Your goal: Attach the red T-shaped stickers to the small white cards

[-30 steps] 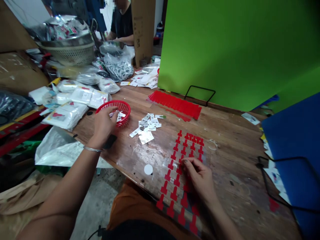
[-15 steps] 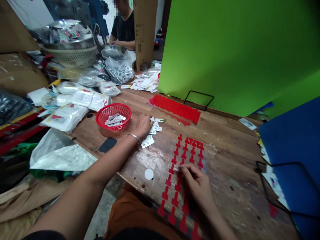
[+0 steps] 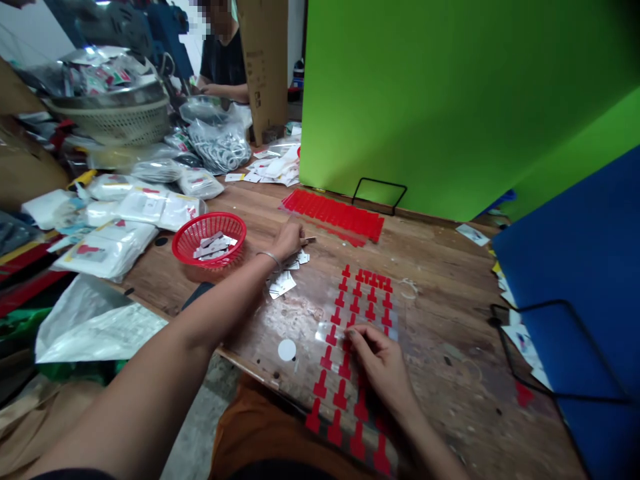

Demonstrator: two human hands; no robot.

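My left hand [image 3: 290, 240] reaches over a loose pile of small white printed cards [image 3: 283, 284], with a small card [image 3: 310, 240] edge-on at its closed fingertips. My right hand [image 3: 379, 357] pinches a small clear plastic piece [image 3: 329, 332], held above a transparent sheet. Rows of red T-shaped cutouts [image 3: 321, 383] lie on that sheet, and my right hand hides some of them. Just left of my left hand stands a red plastic basket [image 3: 240, 241] holding small white and grey cards [image 3: 215, 247].
Red strips [image 3: 333, 215] lie fanned in front of a green panel [image 3: 425, 100]. Packed clear bags [image 3: 107, 243] are piled at left. A black wire stand [image 3: 560, 397] leans by the blue board [image 3: 585, 280]. A white disc [image 3: 287, 350] sits near the front edge. Another person [image 3: 223, 60] sits behind.
My left hand has lifted a small card from the pile. The clear plastic piece now sticks out further left from my right fingers. The whole view has shifted slightly.
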